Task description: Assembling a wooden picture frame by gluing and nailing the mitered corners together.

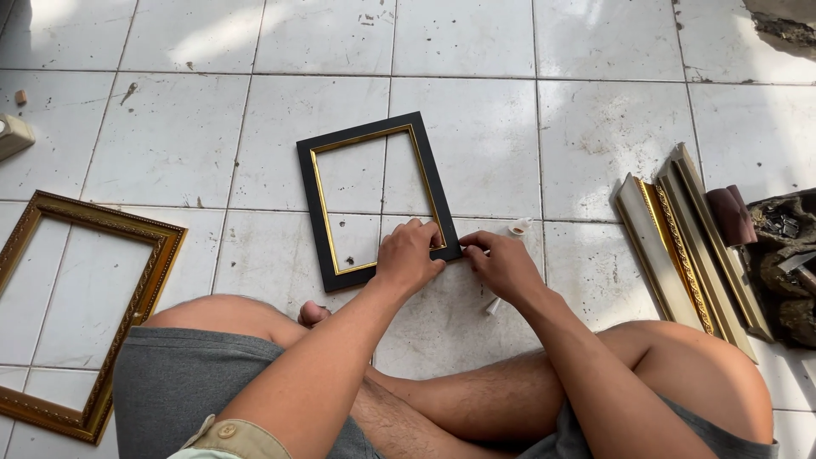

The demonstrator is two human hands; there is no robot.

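A black picture frame with a gold inner edge (pixel 316 194) lies flat on the white tiled floor in front of me. My left hand (pixel 410 255) grips its near right corner, fingers curled over the black moulding. My right hand (pixel 501 263) presses against the same corner from the right side, fingertips touching the frame's outer edge. I sit cross-legged, with my knees on either side of my arms.
An ornate gold frame (pixel 140 289) lies on the floor at my left. Several gold and silver moulding strips (pixel 680 246) lie at the right, beside a dark pile of tools (pixel 786 255). A small white cap (pixel 519 226) and a white tube (pixel 493 304) lie near my right hand.
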